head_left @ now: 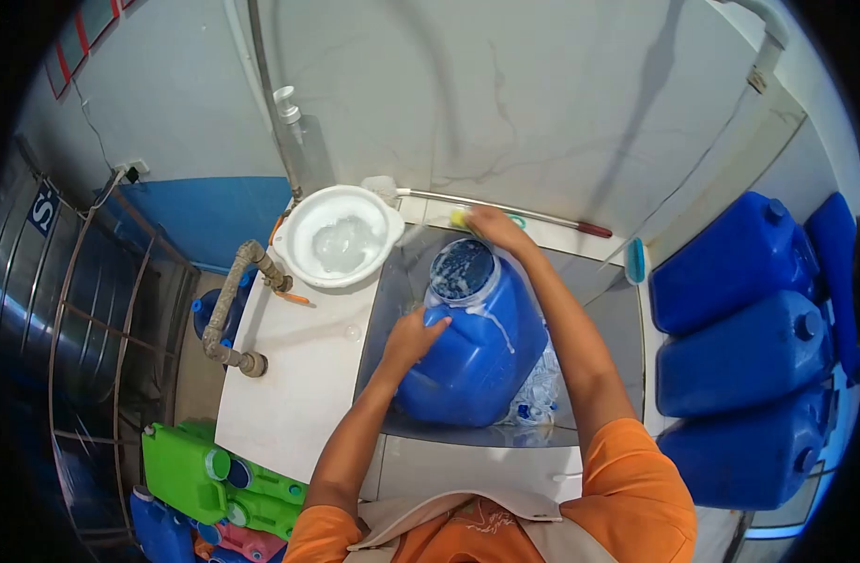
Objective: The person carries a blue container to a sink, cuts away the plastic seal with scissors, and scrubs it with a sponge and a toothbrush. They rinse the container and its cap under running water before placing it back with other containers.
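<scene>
A large blue plastic jerrycan point(481, 352) lies tilted in a grey sink point(608, 310), its soapy flat end point(462, 268) facing away from me. My left hand point(413, 336) presses against the can's left side and steadies it. My right hand point(491, 228) is at the far rim of the can and grips a small yellow-green sponge point(460, 218). Foam runs down the can's top. A clear plastic bottle point(538, 394) lies in the sink beside the can.
A white basin point(338, 235) with soapy water stands on the counter at the left, near a pipe tap point(237, 300). Three blue jerrycans point(744, 338) are stacked at the right. Green and pink containers point(214, 474) lie on the floor at the lower left. A brush point(634, 261) rests by the sink.
</scene>
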Motion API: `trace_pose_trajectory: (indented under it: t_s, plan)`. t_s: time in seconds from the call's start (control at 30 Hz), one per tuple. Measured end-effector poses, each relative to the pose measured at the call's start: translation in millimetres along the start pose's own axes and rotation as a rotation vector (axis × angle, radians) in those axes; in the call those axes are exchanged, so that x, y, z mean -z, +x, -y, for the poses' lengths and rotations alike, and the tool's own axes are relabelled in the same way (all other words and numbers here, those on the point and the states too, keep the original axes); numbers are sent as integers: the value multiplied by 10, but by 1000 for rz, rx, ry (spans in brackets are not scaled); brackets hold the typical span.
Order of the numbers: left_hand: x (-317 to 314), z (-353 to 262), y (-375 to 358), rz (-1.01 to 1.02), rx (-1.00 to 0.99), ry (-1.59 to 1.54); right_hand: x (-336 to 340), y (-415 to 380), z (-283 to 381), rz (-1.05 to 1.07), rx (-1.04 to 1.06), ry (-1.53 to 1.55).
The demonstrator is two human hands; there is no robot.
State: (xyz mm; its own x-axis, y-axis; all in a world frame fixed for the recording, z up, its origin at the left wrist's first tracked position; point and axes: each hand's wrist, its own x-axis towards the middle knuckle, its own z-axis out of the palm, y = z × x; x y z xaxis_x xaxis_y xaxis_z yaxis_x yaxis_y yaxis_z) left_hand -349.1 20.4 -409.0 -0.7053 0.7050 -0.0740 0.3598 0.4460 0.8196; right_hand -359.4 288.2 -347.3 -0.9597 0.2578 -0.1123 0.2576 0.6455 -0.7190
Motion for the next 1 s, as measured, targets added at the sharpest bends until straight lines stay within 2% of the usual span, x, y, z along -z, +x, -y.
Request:
trace_pose_trajectory:
  t_s: [0.07, 0.1, 0.13, 0.17, 0.2, 0.23, 0.3, 0.33, 0.37, 0.43, 0.47, 0.5, 0.57, 0.6, 0.67, 0.7, 0.77, 0.83, 0.9, 1.0]
  plan:
    - [-41, -17, 105, 10, -18, 59, -363, -395, -525, -444, 96, 199]
    - [-57, -47, 175, 10, -29, 58, -497, -679, -509, -651, 89, 69]
    - [-76, -78, 242, 8, 16, 89, -690, -913, -464, -795, -9, -91]
    - [-118, -106, 280, 12, 65, 123, -996, -1055, -410, -1006, 29, -261]
    - [-165, -138, 312, 22, 59, 126, -1260, -1196, -468, -920, 231, -430]
    - [-213, -176, 337, 57, 109, 70, -1207, -1276, -350, -926, 221, -432]
    - [-290, -234, 317, 102, 157, 29, -1091, -1432, -138, -604, 289, -337]
    - [-352, -263, 256, 91, 161, 29, -979, -1369, -223, -764, 311, -423]
    - [-384, -295, 222, 72, 160, 28, -866, -1321, -298, -770, 307, -415]
    - [-417, -414, 151, 67, 174, 43, -651, -1302, -351, -820, -93, -317]
    - [-403, -468, 135, 61, 185, 60, -684, -1343, -330, -827, -93, -314]
    - [-344, -595, 124, 61, 185, 62, -772, -1463, -254, -693, 106, -324]
    - [-219, -819, 102, 182, 409, -191, -995, -1709, -127, -395, 484, -324]
    - [-265, -771, 136, 180, 416, -197, -1000, -1720, -117, -386, 486, -324]
    - [-391, -566, 174, -36, 137, 123, -1038, -1722, -90, -131, 581, -300]
    - [-438, -571, 135, -33, 149, 125, -1034, -1697, 8, -122, 579, -291]
    - [-530, -637, 97, -128, 12, 273, -978, -1631, 284, 181, 25, -57]
    - [-462, -535, 149, -98, -1, 270, -1019, -1715, 147, 144, 69, -117]
    - [-378, -414, 192, -75, -14, 270, -984, -1979, 32, -199, 636, -338]
    - [-377, -392, 228, -42, 85, 140, -974, -2101, 8, -226, 601, -255]
